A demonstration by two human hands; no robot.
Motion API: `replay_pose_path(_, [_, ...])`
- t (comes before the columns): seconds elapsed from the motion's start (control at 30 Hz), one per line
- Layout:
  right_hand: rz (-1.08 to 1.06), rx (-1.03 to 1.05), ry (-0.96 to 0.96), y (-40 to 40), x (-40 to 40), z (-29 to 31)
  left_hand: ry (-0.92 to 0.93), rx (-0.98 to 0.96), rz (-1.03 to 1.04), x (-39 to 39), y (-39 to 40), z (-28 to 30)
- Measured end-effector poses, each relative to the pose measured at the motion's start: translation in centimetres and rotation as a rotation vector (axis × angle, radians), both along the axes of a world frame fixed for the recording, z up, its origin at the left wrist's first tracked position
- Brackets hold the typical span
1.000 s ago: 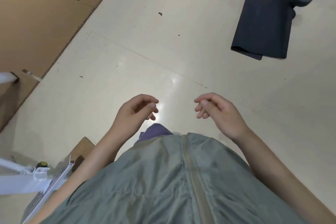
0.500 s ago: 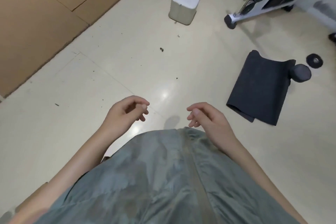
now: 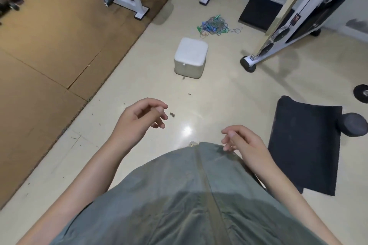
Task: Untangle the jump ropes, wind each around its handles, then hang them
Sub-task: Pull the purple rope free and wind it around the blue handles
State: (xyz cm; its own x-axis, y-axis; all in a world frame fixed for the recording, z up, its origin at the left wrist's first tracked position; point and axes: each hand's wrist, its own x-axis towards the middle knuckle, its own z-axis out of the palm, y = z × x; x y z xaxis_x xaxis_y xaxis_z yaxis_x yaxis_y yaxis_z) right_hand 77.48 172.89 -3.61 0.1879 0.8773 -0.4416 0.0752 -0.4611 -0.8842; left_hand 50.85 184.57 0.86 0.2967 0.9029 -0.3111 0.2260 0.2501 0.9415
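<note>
A tangled heap of jump ropes (image 3: 215,25), blue, grey and green with green handles, lies on the cream floor far ahead, beyond a white cube stool (image 3: 190,58). My left hand (image 3: 139,119) hangs in front of my chest with loosely curled fingers and holds nothing. My right hand (image 3: 245,145) is lower and nearer my grey jacket, fingers also loosely curled and empty. Both hands are far from the ropes.
A dark folded mat (image 3: 304,145) lies on the floor at the right with a dark dumbbell (image 3: 352,125) beside it. White gym machine frames (image 3: 127,2) stand at the back, and a cable machine leg (image 3: 249,63) at right. Brown floor matting (image 3: 49,45) covers the left.
The view has tilted up and forward, bringing the rope heap and gym machines into sight. My left hand has risen and spread away from the right; both stay empty.
</note>
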Motion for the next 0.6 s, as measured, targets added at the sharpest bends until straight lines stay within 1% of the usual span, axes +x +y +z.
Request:
replay_pose_path(0.13, [0.078, 0.026, -0.009, 14.3, 3.3, 1.9, 0.045, -0.002, 0.066, 2.4, 11.0, 0.6])
replay_pose_path(0.23, [0.137, 0.062, -0.007, 24.7, 4.7, 2.5, 0.059, -0.041, 0.119, 3.4, 18.1, -0.9])
replay_pose_path(0.37, [0.161, 0.097, -0.02, 38.0, 6.2, 2.1, 0.066, -0.081, 0.157, 5.1, 28.9, -3.6])
replay_pose_path(0.47, [0.133, 0.1, -0.035, 47.4, 7.5, 2.4, 0.055, -0.104, 0.139, 6.6, 38.4, -4.8])
replay_pose_path(0.6, [0.071, 0.062, -0.022, 57.7, 9.7, 2.9, 0.076, -0.121, 0.039, 9.3, 51.9, -4.2])
